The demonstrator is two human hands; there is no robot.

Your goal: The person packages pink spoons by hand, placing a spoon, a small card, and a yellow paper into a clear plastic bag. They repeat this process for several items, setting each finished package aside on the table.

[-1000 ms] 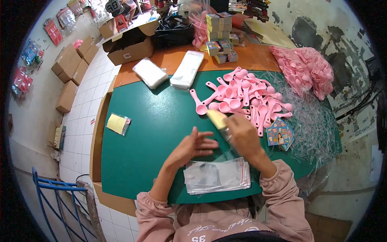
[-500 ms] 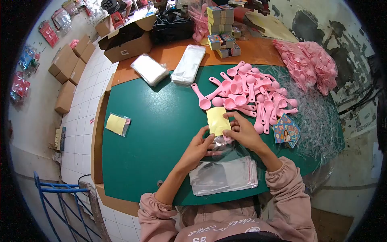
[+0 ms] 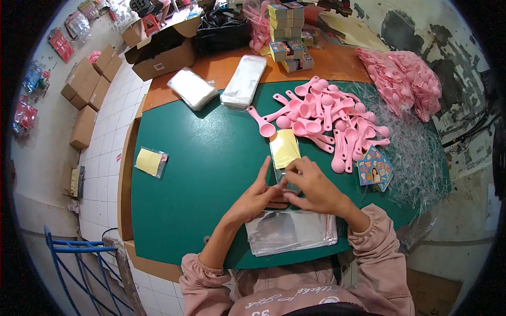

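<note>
Head view, the only one. A clear bag [image 3: 285,152] with a yellow card [image 3: 285,147] inside lies flat on the green tabletop [image 3: 200,158], just in front of the person, its far end touching the loose pile of pink spoons [image 3: 327,118]. Both hands meet at the bag's near end. Right hand [image 3: 312,188]: fingers curled, pinching the near end from the right. Left hand [image 3: 257,196]: thumb and lower fingers closed on the same end, forefinger stretched out along the bag's left edge. A stack of empty bags [image 3: 292,231] sits between the hands and the person's chest. A filled packet [image 3: 150,161] lies well apart to the left, and printed cards [image 3: 374,171] lie just right of the spoons. Two bundles of bags [image 3: 243,81] rest at the far edge, and a sack of spoons [image 3: 406,84] at far right. Judgement: the bag is very light, thin and slick, limp where empty, and stiffened only where the card backs it. It is likely to slide on the tabletop or cling to fingers. Best hold looks to be a pinch at the open near end or over the card's edges.
</note>
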